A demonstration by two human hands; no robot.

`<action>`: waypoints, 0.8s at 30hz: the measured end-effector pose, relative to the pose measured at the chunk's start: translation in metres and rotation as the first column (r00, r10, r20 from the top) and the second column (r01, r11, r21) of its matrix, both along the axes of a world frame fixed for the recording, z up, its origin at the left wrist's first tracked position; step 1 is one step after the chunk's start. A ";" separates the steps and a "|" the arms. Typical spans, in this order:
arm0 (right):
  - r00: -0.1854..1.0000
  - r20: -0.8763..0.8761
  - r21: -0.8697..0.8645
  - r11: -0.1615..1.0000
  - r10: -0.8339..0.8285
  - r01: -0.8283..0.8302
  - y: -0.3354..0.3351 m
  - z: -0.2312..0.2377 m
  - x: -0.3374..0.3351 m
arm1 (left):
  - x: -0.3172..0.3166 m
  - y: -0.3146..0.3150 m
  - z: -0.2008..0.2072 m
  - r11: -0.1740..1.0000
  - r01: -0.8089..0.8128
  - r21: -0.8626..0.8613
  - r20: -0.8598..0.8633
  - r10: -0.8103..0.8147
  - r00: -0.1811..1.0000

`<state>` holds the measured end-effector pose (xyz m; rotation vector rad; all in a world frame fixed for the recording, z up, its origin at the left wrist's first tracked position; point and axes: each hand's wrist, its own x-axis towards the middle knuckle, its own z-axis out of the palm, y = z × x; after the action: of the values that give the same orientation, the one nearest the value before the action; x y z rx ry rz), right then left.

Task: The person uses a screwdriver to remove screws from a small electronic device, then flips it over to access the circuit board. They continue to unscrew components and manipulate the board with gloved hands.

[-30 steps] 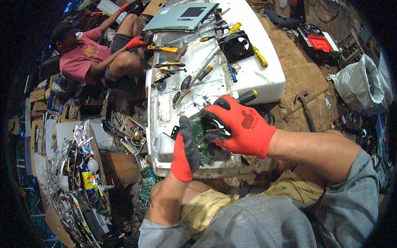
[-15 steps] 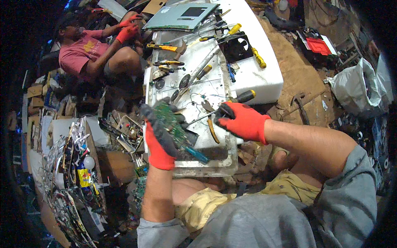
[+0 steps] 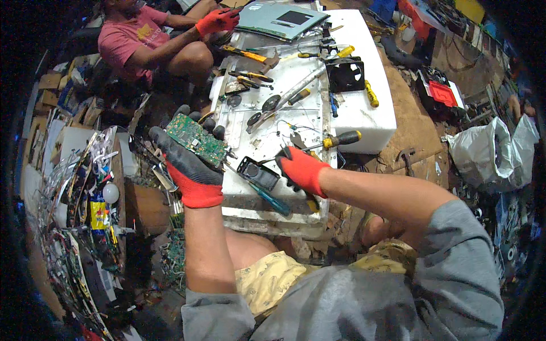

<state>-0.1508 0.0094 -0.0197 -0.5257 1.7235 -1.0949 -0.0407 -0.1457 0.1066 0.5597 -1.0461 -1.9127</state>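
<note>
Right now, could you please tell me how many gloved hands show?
3: left hand, holding the circuit board; right hand, right of it; co-worker's hand, upper left. Their other may be hidden.

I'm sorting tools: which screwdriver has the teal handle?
The screwdriver alongside the black casing, shaft toward the green circuit board; other recognisable screwdrivers have yellow on their handles.
</note>
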 end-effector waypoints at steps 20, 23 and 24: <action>0.108 -0.935 0.338 0.941 0.337 -0.011 -0.048 -0.034 -0.163 | 0.016 -0.007 -0.007 0.955 0.266 0.133 -0.089 -0.255 0.963; 0.114 -0.930 0.350 0.937 0.348 -0.007 -0.052 -0.038 -0.163 | 0.012 0.001 -0.007 0.919 0.332 0.211 -0.115 -0.314 0.942; 0.137 -0.914 0.386 0.923 0.383 -0.004 -0.057 -0.033 -0.161 | 0.013 0.002 -0.008 0.914 0.333 0.233 -0.114 -0.314 0.943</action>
<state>-0.3116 -0.0477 -0.0529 -1.4820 2.7721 -0.0792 -0.0275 -0.1439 0.0984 0.4709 -0.8975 -2.3626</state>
